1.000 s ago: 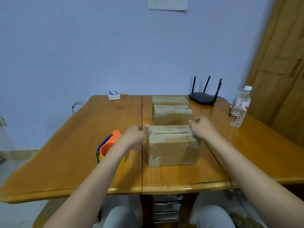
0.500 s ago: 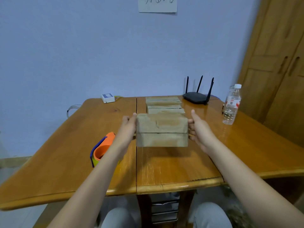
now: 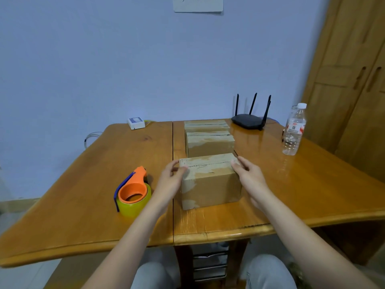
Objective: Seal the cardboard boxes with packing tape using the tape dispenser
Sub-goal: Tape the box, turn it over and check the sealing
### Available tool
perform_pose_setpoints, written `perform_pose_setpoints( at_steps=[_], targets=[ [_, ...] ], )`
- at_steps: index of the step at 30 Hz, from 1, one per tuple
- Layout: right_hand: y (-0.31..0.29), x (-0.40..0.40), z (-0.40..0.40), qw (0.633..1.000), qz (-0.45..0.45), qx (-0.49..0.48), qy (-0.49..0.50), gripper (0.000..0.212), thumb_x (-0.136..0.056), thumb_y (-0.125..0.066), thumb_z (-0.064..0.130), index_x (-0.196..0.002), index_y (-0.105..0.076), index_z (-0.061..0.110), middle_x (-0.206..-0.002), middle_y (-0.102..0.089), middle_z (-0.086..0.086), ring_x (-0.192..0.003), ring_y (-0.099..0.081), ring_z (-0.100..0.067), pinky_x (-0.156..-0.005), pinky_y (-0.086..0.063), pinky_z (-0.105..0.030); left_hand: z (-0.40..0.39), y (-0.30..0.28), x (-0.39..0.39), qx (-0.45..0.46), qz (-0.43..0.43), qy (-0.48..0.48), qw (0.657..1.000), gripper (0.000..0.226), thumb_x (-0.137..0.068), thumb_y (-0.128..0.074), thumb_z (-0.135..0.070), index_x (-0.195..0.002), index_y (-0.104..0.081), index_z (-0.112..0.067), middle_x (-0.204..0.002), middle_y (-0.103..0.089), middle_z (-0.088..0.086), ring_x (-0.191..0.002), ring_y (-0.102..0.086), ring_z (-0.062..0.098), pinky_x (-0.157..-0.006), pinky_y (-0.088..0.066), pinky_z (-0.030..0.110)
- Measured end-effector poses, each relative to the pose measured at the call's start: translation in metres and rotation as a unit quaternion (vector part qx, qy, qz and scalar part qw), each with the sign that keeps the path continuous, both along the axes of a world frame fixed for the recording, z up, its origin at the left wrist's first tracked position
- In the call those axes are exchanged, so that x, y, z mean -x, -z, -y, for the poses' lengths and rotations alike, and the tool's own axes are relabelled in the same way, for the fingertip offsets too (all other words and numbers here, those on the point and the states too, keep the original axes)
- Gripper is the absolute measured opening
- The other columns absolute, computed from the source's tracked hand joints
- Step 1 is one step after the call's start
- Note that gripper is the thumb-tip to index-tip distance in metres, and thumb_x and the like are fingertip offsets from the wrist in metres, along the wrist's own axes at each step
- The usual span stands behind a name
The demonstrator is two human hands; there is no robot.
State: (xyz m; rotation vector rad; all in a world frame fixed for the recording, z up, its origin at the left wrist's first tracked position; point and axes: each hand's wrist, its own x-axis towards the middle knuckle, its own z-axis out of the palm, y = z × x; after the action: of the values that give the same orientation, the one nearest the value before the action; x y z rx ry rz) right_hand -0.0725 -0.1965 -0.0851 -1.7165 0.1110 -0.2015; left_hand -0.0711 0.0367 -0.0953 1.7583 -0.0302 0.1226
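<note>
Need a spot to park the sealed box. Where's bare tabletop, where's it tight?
Free: the left leaf between the small white device and the tape dispenser; the right side from the near box out to the water bottle. Tight: the centre strip, three boxes in a row back to the router.

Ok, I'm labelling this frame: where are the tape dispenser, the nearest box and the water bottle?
tape dispenser [image 3: 133, 189]: head view, orange hub.
nearest box [image 3: 212, 188]: head view, front face.
water bottle [image 3: 294, 130]: head view, label.
</note>
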Motion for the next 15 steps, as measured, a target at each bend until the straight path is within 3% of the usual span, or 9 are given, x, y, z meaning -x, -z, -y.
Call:
perform_pose_setpoints(
  at_steps=[4, 9, 15],
  targets=[
    [-0.002, -0.007, 0.003, 1.0, -0.01, 0.011, 0.007, 0.048, -0.103, -0.053, 0.04, -0.147, -0.05, 0.022, -0.143, -0.052, 0.007, -0.124, -0.045, -0.009, -0.101, -0.038, -0.028, 0.002, 0.002, -0.001, -0.009, -0.016, 0.021, 1.0, 0.056, -0.098, -0.057, -0.04, -0.148, -0.033, -0.034, -0.133, -0.053, -0.001, -0.115, -0.055, 0.012, -0.088, -0.049, 0.027],
    [-0.006, -0.012, 0.005, 0.999, -0.047, 0.002, 0.009, 0.053, -0.107, -0.037, 0.047, -0.151, -0.045, 0.018, -0.152, -0.047, 0.0, -0.141, -0.041, -0.021, -0.117, -0.033, -0.04, -0.004, -0.003, -0.007, 0.016, -0.041, 0.045, 0.998, 0.058, -0.098, -0.058, -0.038, -0.151, -0.034, -0.034, -0.139, -0.05, -0.005, -0.124, -0.051, 0.017, -0.105, -0.046, 0.04],
    [-0.01, -0.014, 0.006, 0.997, -0.055, 0.05, -0.02, 0.042, -0.1, -0.054, 0.045, -0.137, -0.058, 0.024, -0.136, -0.06, 0.004, -0.124, -0.054, -0.017, -0.111, -0.042, -0.041, -0.017, -0.016, -0.016, 0.004, -0.064, 0.102, 0.993, 0.049, -0.098, -0.06, -0.032, -0.146, -0.047, -0.034, -0.136, -0.058, -0.011, -0.127, -0.051, 0.016, -0.109, -0.042, 0.045]
  ],
)
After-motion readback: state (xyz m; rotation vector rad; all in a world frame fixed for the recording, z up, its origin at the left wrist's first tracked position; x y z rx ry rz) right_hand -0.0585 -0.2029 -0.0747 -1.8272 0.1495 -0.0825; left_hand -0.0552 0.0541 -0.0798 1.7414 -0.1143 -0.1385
